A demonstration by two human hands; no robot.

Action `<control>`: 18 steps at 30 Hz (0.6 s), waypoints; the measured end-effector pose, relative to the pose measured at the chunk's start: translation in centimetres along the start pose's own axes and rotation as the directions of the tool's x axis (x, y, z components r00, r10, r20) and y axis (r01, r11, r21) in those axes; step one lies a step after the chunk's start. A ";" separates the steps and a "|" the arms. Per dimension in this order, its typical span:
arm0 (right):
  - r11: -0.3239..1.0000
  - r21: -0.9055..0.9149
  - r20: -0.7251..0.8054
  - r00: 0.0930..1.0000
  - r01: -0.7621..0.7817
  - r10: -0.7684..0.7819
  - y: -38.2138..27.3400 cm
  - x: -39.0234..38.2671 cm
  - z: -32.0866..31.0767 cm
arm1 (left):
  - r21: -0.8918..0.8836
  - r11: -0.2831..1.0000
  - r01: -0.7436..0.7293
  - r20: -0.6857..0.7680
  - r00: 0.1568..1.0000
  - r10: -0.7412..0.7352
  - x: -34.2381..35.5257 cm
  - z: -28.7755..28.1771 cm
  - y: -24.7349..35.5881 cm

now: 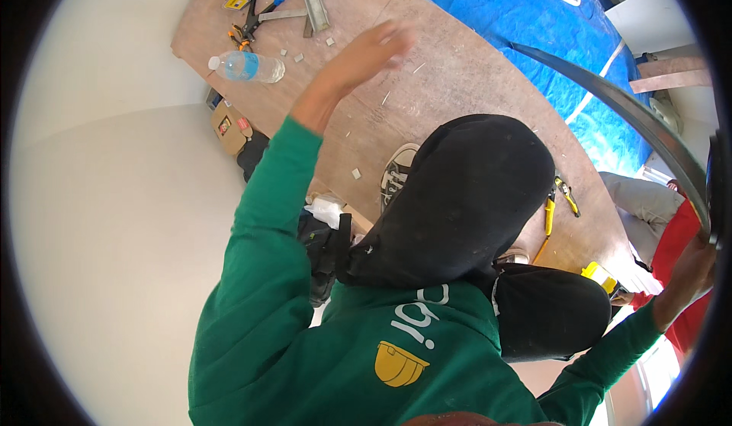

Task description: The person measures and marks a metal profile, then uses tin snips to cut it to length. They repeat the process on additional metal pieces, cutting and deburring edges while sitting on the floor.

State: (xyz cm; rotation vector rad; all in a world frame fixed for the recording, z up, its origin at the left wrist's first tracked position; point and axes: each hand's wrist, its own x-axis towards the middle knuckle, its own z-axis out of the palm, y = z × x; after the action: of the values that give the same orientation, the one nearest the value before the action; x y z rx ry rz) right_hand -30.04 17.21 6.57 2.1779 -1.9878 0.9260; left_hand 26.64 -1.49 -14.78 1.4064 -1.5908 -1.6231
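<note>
Plywood board [457, 83] over the blue tarp [534, 14] fills the far side, littered with offcuts. Long dark curved strip [610, 94] arcs from mid-board out to the right edge; right hand [690, 273] grips its end at far right, fingers closed on it. Left hand [374, 48] is raised open over the board, blurred, holding nothing. Risk as I see it: the strip is held at one end only, so the free end could whip or drag across the board and slip the grip. A person in red [679, 258] is just beside that hand, so they could get struck. Water bottle [248, 67] and pliers [244, 33] far left, yellow-handled pliers [557, 201] near the right edge could get swept off.
</note>
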 end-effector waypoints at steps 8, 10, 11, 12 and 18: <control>0.997 -0.074 -0.050 0.999 0.003 -0.007 -3.4 2.1 1.2 | 0.197 0.924 -0.328 0.008 0.943 0.333 -0.4 2.8 2.5; 0.998 -0.063 -0.079 0.996 0.028 -0.033 -4.5 2.7 1.8 | 0.124 0.801 -0.585 0.030 0.809 0.586 2.3 4.1 9.9; 0.997 -0.057 -0.086 0.995 0.043 -0.048 -5.2 2.9 2.1 | 0.206 0.678 -0.706 0.097 0.704 0.703 4.2 4.7 13.8; 0.997 -0.050 -0.092 0.994 0.061 -0.065 -5.8 3.2 2.4 | 0.317 0.428 -0.847 0.298 0.517 0.802 7.0 5.1 18.6; 0.990 -0.026 -0.166 0.976 0.137 -0.140 -8.0 2.9 2.3 | 0.636 -0.254 -0.728 0.638 0.312 0.704 12.2 11.2 29.3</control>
State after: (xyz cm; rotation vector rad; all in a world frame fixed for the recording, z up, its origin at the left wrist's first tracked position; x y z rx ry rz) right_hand -21.80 15.04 8.84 2.1214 -1.7388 1.0324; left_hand 3.05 -13.56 5.93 0.2501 -2.7003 0.2164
